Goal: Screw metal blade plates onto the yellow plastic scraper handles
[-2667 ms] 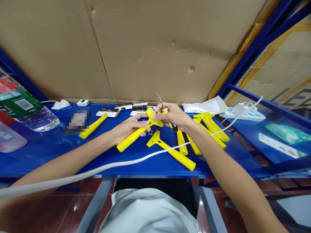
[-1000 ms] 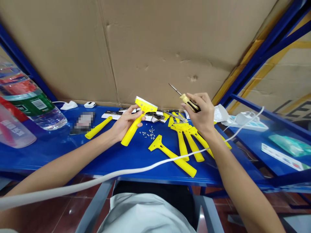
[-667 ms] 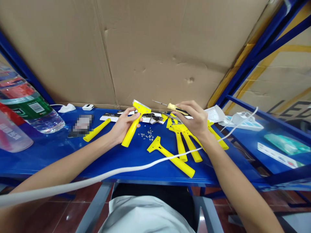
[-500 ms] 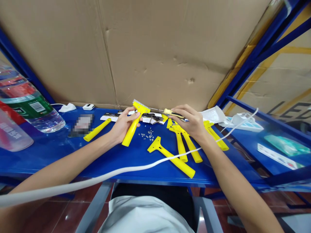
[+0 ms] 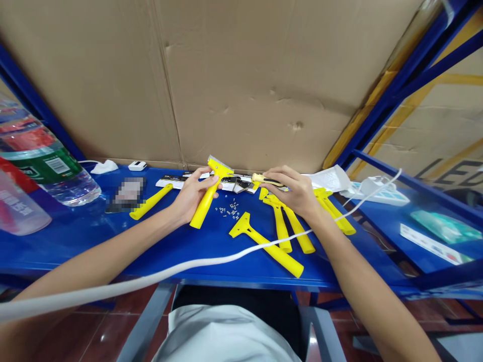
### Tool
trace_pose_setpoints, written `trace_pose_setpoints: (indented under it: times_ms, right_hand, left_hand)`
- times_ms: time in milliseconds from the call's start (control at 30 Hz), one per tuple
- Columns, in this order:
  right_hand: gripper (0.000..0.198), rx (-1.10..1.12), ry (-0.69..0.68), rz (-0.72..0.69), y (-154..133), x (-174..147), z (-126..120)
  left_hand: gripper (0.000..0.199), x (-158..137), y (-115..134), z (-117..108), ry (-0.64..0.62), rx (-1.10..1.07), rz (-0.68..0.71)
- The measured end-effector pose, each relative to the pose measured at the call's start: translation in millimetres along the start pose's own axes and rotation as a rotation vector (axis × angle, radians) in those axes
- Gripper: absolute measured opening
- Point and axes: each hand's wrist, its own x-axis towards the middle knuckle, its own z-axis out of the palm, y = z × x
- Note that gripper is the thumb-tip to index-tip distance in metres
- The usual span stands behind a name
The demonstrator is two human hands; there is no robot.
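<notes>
My left hand (image 5: 192, 195) is closed around a yellow scraper (image 5: 206, 201), tilted with its head up and a metal blade edge along the top. My right hand (image 5: 292, 188) grips a screwdriver (image 5: 260, 179) by its pale yellow and black handle. The screwdriver's shaft points left at the scraper's head; whether its tip touches a screw there is too small to tell. Between and below the hands lie small loose screws and nuts (image 5: 232, 210). Another yellow scraper body (image 5: 271, 249) lies in front of them, and several more yellow scraper bodies (image 5: 281, 226) rest under and beside my right hand.
A yellow handle (image 5: 151, 202) and a blurred-out flat item (image 5: 128, 193) lie left on the blue table (image 5: 169, 251). A large water bottle (image 5: 60, 166) and a clear cup (image 5: 22, 206) stand far left. A white cable (image 5: 188, 265) crosses in front. Cardboard (image 5: 245, 75) stands behind.
My right hand has shifted slightly left and down with the screwdriver, its handle now nearer the scraper. My left hand holds the scraper almost still.
</notes>
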Motion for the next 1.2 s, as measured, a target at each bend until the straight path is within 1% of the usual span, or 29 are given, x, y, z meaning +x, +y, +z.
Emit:
trace_pose_setpoints:
  times_ms: [367,567,733,900,1200]
  right_hand:
    - [0.017,-0.012,0.008,-0.018,-0.7,-0.3,1.1]
    - [0.017,-0.013,0.01,-0.03,-0.9,0.2,0.3]
    - [0.017,-0.004,-0.004,-0.029,0.2,-0.6,0.2]
    - [0.016,-0.005,-0.003,-0.007,0.3,-0.6,0.4]
    - [0.016,0.007,-0.007,-0.026,-1.7,1.0,0.6]
  left_hand:
    - [0.042,0.7,-1.6,0.2,0.028,0.011,-0.011]
    - [0.042,1.4,-2.7,-1.0,0.02,0.019,-0.008]
    - [0.044,1.8,-3.2,0.1,0.048,0.027,-0.005]
    - [0.044,2.2,-5.2,-1.2,0.037,0.036,0.006]
    - [0.043,1.1,-4.0,0.2,0.027,0.018,-0.011]
